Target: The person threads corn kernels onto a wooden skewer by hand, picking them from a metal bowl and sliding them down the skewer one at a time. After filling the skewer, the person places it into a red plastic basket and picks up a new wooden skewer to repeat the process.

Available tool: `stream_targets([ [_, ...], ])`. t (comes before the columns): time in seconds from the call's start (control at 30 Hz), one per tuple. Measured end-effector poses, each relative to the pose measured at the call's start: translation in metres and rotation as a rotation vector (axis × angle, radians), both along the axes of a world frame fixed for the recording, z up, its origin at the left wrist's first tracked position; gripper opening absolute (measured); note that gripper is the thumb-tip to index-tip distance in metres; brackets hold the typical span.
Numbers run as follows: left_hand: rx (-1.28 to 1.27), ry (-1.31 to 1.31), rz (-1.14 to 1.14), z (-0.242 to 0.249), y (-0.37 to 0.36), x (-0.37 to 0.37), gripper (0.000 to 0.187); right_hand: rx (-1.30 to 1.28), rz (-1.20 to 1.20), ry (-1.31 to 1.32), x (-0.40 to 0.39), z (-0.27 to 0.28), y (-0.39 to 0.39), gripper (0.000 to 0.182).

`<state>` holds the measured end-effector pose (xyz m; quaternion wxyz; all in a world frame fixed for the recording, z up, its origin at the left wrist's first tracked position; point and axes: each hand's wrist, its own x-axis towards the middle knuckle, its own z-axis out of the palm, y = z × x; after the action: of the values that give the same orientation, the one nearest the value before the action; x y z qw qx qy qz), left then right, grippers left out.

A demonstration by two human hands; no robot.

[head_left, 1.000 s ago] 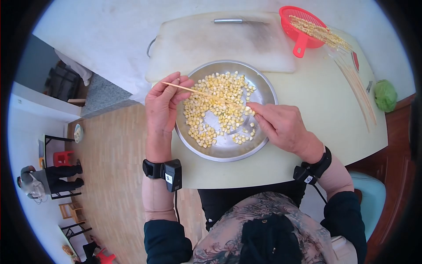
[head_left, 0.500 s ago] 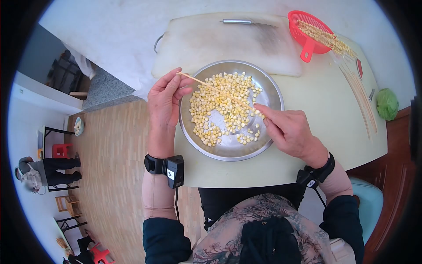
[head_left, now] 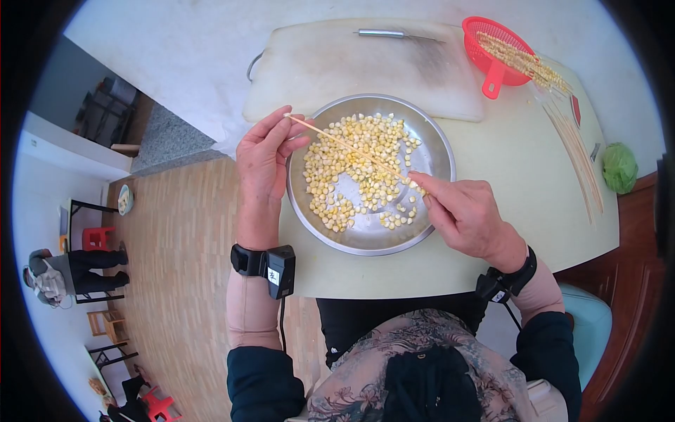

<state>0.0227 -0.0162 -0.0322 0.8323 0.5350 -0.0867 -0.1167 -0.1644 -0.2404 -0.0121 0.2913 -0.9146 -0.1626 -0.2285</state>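
A thin wooden skewer (head_left: pixel 351 149) slants over a round metal pan (head_left: pixel 451 158) of loose corn kernels (head_left: pixel 337 169). My left hand (head_left: pixel 261 158) is over the pan's left rim, its thumb and forefinger pinching a pale corn kernel (head_left: pixel 287 114) at the skewer's upper tip. At the lower right end, my right hand (head_left: pixel 470 214) grips the skewer between thumb and forefinger. A few kernels (head_left: pixel 415 186) are threaded on the skewer beside those fingers; the rest of that end is hidden in the hand.
Behind the pan lies a white cutting board (head_left: pixel 316 70) with a metal-handled tool (head_left: pixel 380 33). A red strainer (head_left: pixel 494 77) holds corn-filled skewers (head_left: pixel 517 58). Bare skewers (head_left: pixel 576 158) and a green cabbage (head_left: pixel 619 167) are at the right. Another person (head_left: pixel 77 271) stands far left.
A pale kernel now shows at the skewer's upper tip, by my left fingertips. My right hand has shifted very slightly; the pan and its contents look unchanged.
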Motion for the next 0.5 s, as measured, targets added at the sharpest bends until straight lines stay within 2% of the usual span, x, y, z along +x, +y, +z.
stream_targets([
  [0.23, 0.023, -0.029, 0.032, -0.0006, -0.0021, -0.0013, 0.024, -0.016, -0.003, 0.006, 0.0000, -0.0001, -0.0002, 0.032],
  [0.5, 0.181, -0.191, 0.110, -0.0032, -0.0036, -0.0027, 0.022, -0.025, -0.005, 0.011, -0.0007, 0.0011, 0.0000, 0.032],
])
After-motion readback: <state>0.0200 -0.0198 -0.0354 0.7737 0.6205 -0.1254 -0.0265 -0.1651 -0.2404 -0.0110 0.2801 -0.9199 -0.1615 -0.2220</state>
